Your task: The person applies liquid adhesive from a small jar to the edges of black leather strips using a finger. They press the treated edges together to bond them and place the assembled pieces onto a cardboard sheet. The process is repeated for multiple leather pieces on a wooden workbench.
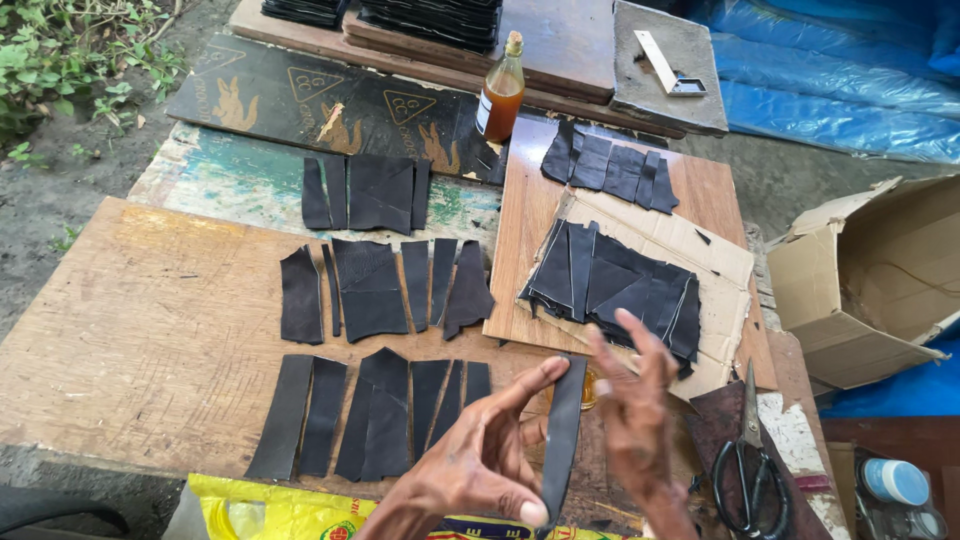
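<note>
My left hand (480, 460) pinches a long black leather strip (563, 430) between thumb and fingers, holding it upright near the bottom middle of the view. My right hand (638, 400) hovers just right of the strip, fingers spread and blurred, holding nothing. On the wooden board (150, 330) in front lie rows of cut black leather pieces: a near row (370, 410), a middle row (380, 285) and a far group (365, 192). A heap of black pieces (610, 280) rests on a sheet of cardboard (700, 240) beyond my right hand.
Black scissors (748, 470) lie at the right. An amber bottle (500, 95) stands at the back, with more black pieces (610, 168) beside it. An open cardboard box (880, 280) is far right, a blue tarpaulin (830, 70) behind, a yellow bag (270, 505) at the near edge.
</note>
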